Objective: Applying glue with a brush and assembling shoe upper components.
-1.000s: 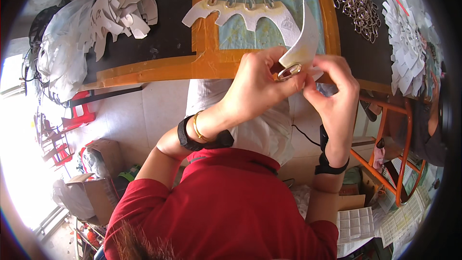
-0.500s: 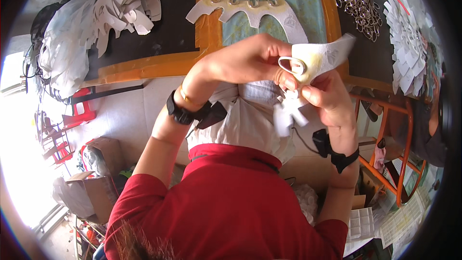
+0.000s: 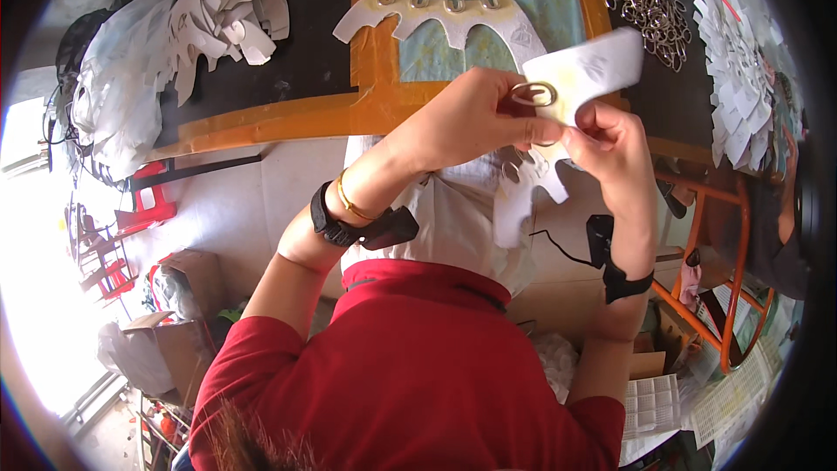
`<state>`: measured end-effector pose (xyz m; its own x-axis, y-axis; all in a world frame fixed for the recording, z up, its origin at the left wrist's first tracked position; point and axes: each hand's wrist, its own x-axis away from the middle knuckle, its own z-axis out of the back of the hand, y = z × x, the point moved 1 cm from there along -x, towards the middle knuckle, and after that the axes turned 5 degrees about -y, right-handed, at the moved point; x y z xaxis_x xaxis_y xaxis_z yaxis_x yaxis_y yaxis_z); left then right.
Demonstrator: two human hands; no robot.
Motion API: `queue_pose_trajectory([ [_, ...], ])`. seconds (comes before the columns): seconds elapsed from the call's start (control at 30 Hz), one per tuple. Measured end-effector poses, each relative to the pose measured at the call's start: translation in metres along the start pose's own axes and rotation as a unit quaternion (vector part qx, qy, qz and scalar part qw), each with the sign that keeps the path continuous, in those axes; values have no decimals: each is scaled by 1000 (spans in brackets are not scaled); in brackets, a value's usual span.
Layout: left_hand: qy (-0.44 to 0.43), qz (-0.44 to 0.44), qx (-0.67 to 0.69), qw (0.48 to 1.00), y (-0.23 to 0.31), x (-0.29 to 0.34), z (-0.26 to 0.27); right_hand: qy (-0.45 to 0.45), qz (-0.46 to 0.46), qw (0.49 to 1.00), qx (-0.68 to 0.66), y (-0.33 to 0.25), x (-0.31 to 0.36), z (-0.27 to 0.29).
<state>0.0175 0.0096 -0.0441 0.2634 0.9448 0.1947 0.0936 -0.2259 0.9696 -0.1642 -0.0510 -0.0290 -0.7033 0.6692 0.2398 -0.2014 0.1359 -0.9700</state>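
Above my lap, just off the table's near edge, both hands grip a white scalloped strip (image 3: pixel 602 61) of leather-like material. Its wide end points up and right, while its cut tabs hang below my fingers. My left hand (image 3: pixel 471 122) is closed on it, thumb against the strip, beside an oval metal ring (image 3: pixel 535 94) at its upper edge. My right hand (image 3: pixel 615 148) pinches the same strip from the right, thumb and fingers meeting near my left thumb. On the table beyond lies a similar white strip (image 3: pixel 514 30), yellowish along its top edge, with several oval rings on it.
White cut pieces (image 3: pixel 231 17) are heaped at the table's left, beside a clear plastic bag (image 3: pixel 122 87). Linked-looking metal rings (image 3: pixel 641 0) pile up on the right, near more stacked white pieces (image 3: pixel 737 78). An orange metal frame (image 3: pixel 741 270) stands at right, near another person's dark clothing (image 3: pixel 758 235).
My hands have turned the held strip, so its wide end shows broader and higher. My left hand has shifted slightly right, and more of the hanging tabs shows beneath.
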Motion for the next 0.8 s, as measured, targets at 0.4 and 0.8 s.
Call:
queue_pose_trajectory([
  [0.4, 245, -171, 336, 893, -14, -15, -38, 302, 331, 830, 331, -11, -5, -40],
  [0.8, 328, -234, 265, 876, -9, -8, -46, 350, 301, 839, 290, -6, -14, -53],
])
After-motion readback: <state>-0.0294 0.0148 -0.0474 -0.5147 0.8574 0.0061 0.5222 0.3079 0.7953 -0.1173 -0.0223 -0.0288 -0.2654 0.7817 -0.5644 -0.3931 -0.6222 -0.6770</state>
